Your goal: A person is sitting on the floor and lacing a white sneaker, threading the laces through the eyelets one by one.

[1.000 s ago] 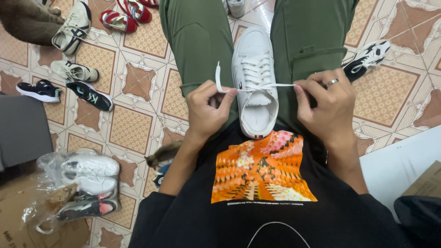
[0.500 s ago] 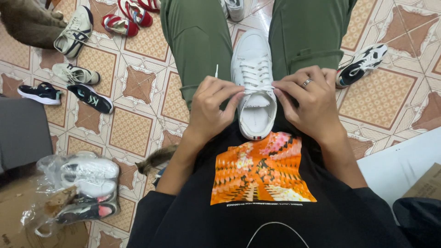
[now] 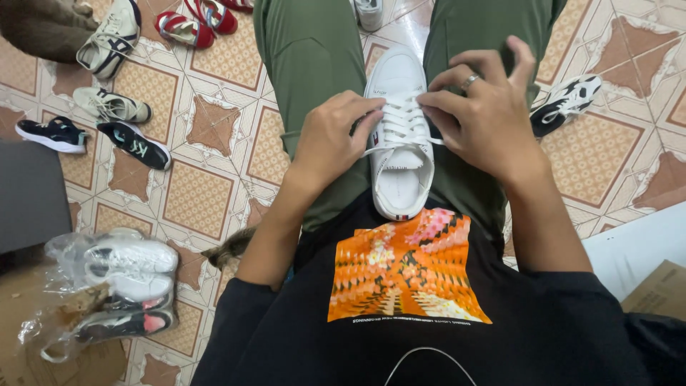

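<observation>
Grip, left hand (image 3: pixel 330 134): the fingers are curled shut on the laces (image 3: pixel 401 118) of the white sneaker (image 3: pixel 397 136), at the shoe's left side.
Grip, right hand (image 3: pixel 488 118): thumb and forefinger are pinched on the same laces from the right; a ring is worn on one finger.
Sneaker's place: it is held on the lap, between the two green trouser legs (image 3: pixel 307 64), toe pointing away, heel just above the orange print of the black shirt (image 3: pixel 400 268).
Container, clear plastic bag (image 3: pixel 68 286): it is seen at lower left on the tiled floor (image 3: pixel 200 193), beside brown cardboard; white sneakers and a dark shoe with a pink patch are held inside it.
Container, cardboard box (image 3: pixel 661 289): only a corner is shown at the right edge; its contents cannot be told.
Change from earlier: a second ago a lace was stretched wide between hands held apart near the shoe's heel; since then both hands have been brought together and moved up over the lacing.
Sneaker's look: plain white upper, white laces threaded in crossing rows, white insole visible in the opening, a small coloured tab at the heel.
Loose shoes: dark sneakers (image 3: pixel 93 139), a cream pair and red sandals (image 3: pixel 189 25) are scattered on the floor at left; a black and white shoe (image 3: pixel 568 104) lies at right.
</observation>
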